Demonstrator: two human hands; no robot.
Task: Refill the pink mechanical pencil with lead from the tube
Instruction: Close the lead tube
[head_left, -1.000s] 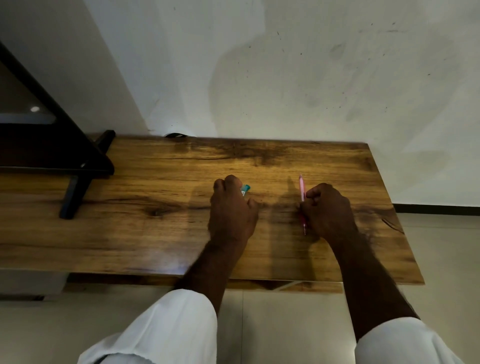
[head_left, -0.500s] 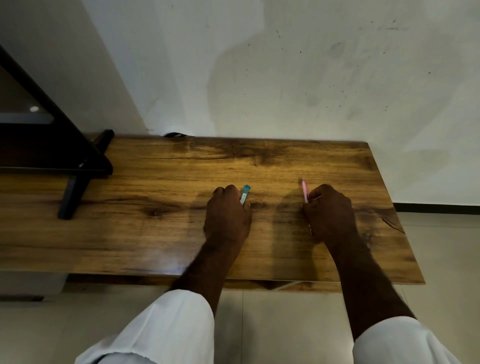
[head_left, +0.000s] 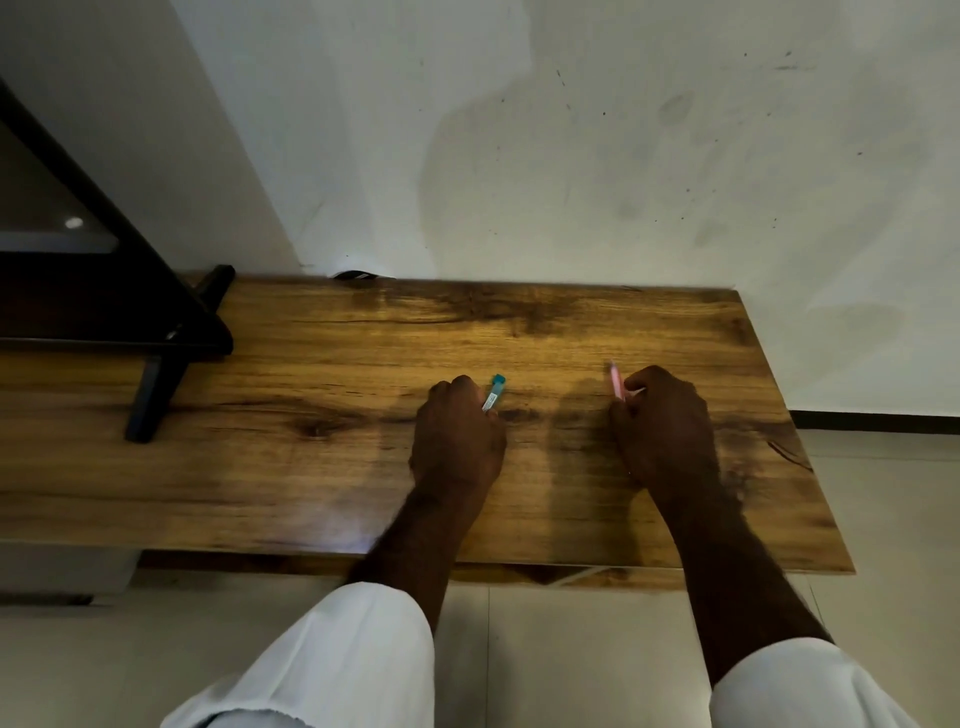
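Note:
My left hand (head_left: 457, 441) is closed around a small lead tube (head_left: 493, 395) with a teal cap; only its upper end sticks out past the fingers, pointing away from me. My right hand (head_left: 665, 431) grips the pink mechanical pencil (head_left: 615, 382), whose upper end rises from the fist and leans slightly left. The rest of the pencil is hidden in the hand. Both hands hover low over the middle of the wooden table (head_left: 322, 467), about a hand's width apart.
A black stand (head_left: 156, 384) with a slanted frame occupies the table's left end. A white wall runs along the table's far edge. A small dark object (head_left: 356, 274) sits at the back edge. Tiled floor lies to the right and in front.
Both hands have drawn slightly toward me and lifted with their objects. The pencil now shows less below the right fist and tilts a little left.

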